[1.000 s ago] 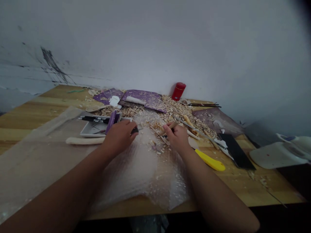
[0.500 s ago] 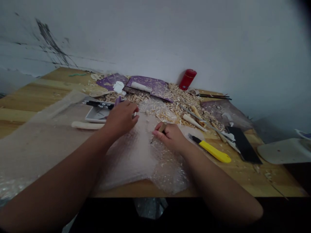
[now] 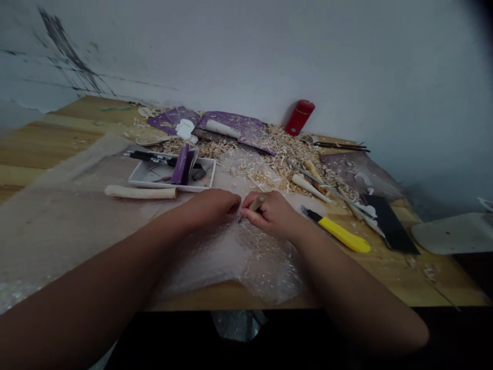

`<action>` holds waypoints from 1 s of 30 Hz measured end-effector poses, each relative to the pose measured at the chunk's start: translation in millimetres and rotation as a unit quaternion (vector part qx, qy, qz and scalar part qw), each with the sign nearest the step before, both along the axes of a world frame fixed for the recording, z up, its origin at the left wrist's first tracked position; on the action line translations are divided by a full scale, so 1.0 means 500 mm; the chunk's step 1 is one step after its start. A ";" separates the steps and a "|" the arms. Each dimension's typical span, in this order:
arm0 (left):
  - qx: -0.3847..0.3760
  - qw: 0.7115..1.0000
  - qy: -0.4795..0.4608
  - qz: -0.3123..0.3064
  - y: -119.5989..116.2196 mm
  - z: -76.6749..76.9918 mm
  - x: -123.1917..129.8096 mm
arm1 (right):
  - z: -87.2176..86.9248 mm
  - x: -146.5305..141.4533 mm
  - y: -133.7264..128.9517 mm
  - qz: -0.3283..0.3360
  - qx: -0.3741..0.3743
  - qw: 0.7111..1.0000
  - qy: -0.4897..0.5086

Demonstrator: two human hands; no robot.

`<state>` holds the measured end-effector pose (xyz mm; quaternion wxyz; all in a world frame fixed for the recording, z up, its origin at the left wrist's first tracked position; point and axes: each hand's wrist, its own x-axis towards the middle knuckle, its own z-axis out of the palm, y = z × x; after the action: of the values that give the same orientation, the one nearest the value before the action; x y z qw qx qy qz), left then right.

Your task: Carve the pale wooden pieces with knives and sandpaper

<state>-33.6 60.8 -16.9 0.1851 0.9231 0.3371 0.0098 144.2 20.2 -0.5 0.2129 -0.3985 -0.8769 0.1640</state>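
Observation:
My right hand [image 3: 271, 213] is closed around a small wood-handled tool [image 3: 257, 203] with a thin dark tip that points down at the bubble wrap [image 3: 227, 257]. Close beside its fingertips, my left hand [image 3: 217, 205] is closed; what it pinches, if anything, is hidden. Both hands are just above the bubble wrap. Behind my left hand stands a shallow white box [image 3: 210, 172] holding black pens [image 3: 152, 158], a folded purple packet [image 3: 181, 165] and small dark pieces. A pale, smooth wooden stick [image 3: 140, 192] lies in front of the box.
A yellow utility knife [image 3: 344, 235] lies right of my right hand, blade towards it. Wood shavings [image 3: 288, 154] heap at the back among purple sheets [image 3: 246, 123]. A red container [image 3: 300, 117] leans on the wall. A black flat slab [image 3: 391, 221] lies at right.
My left hand has moved from beside the white box rightward and nearer, up to my right hand. The box and purple packet are now uncovered. My right hand keeps its tool; the view has shifted slightly.

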 end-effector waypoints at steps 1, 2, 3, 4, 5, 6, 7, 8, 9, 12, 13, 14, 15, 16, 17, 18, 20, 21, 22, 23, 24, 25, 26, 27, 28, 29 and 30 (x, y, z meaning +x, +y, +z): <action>0.000 1.000 0.003 0.002 0.000 -0.001 0.000 | -0.003 0.002 0.001 -0.005 0.002 1.000 0.013; 0.002 1.000 0.005 0.006 0.000 -0.001 0.001 | -0.005 0.005 0.001 -0.012 0.005 0.999 0.034; 0.005 1.000 0.007 0.011 0.000 -0.001 0.001 | -0.006 0.008 0.002 -0.021 0.007 0.998 0.060; 0.008 1.000 0.009 0.017 0.000 0.000 0.002 | -0.007 0.010 0.001 -0.032 0.010 0.996 0.088; 0.010 1.000 0.011 0.023 -0.001 0.000 0.002 | -0.006 0.013 0.000 -0.040 0.013 0.993 0.111; 0.011 1.000 0.012 0.026 -0.001 0.000 0.003 | -0.005 0.014 -0.001 -0.045 0.017 0.991 0.125; 0.010 1.000 0.012 0.027 0.000 0.000 0.004 | -0.003 0.015 -0.003 -0.045 0.021 0.991 0.128; 0.007 1.000 0.013 0.027 0.001 0.000 0.004 | -0.002 0.014 -0.006 -0.041 0.025 0.991 0.122; 0.003 1.000 0.015 0.026 0.002 -0.001 0.005 | 0.000 0.012 -0.008 -0.033 0.029 0.993 0.109; -0.001 1.000 0.013 0.022 0.006 -0.006 0.006 | 0.001 0.006 -0.012 -0.014 0.046 0.997 0.065; -0.002 1.000 0.010 0.021 0.006 -0.008 0.005 | 0.000 0.004 -0.013 -0.013 0.054 0.997 0.052; -0.001 1.000 0.004 0.020 0.007 -0.010 0.005 | 0.000 0.003 -0.014 -0.011 0.064 0.997 0.038; 0.000 1.000 -0.002 0.019 0.007 -0.012 0.005 | 0.000 0.001 -0.014 -0.006 0.071 0.997 0.023; 0.000 1.000 -0.007 0.018 0.007 -0.012 0.005 | -0.001 0.000 -0.016 0.001 0.075 0.997 0.007; -0.001 1.000 -0.009 0.018 0.006 -0.012 0.005 | 0.000 -0.002 -0.017 0.009 0.078 0.997 -0.008; -0.001 1.000 -0.010 0.018 0.005 -0.010 0.005 | 0.000 -0.004 -0.020 0.017 0.078 0.997 -0.023; -0.002 1.000 -0.003 0.018 0.003 -0.005 0.007 | 0.003 -0.012 -0.027 0.034 0.077 0.995 -0.051; 0.000 1.000 0.003 0.018 0.002 -0.002 0.007 | 0.005 -0.018 -0.032 0.041 0.080 0.994 -0.066; 0.004 1.000 0.006 0.018 0.002 0.001 0.008 | 0.007 -0.024 -0.036 0.048 0.087 0.992 -0.081; 0.009 1.000 0.009 0.016 0.001 0.003 0.009 | 0.008 -0.030 -0.040 0.056 0.095 0.990 -0.094; 0.014 1.000 0.011 0.013 0.001 0.004 0.009 | 0.009 -0.034 -0.043 0.064 0.102 0.987 -0.104; 0.018 1.000 0.012 0.009 0.002 0.005 0.010 | 0.009 -0.038 -0.044 0.071 0.109 0.986 -0.108; 0.019 1.000 0.012 0.006 0.002 0.005 0.010 | 0.008 -0.039 -0.043 0.074 0.112 0.985 -0.107; 0.016 1.000 0.011 0.004 0.003 0.004 0.009 | 0.006 -0.038 -0.040 0.073 0.109 0.986 -0.100; 0.013 1.000 0.010 0.006 0.003 0.004 0.009 | 0.003 -0.034 -0.035 0.066 0.101 0.989 -0.086; 0.009 1.000 0.012 0.011 0.003 0.003 0.009 | 0.000 -0.027 -0.029 0.053 0.088 0.993 -0.065; 0.005 1.000 0.016 0.017 0.003 0.002 0.009 | -0.004 -0.019 -0.021 0.034 0.071 0.996 -0.035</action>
<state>-29.3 62.1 -15.9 0.1748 0.9181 0.3556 0.0004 134.6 9.5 -2.6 0.2043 -0.3577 -0.9063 0.0942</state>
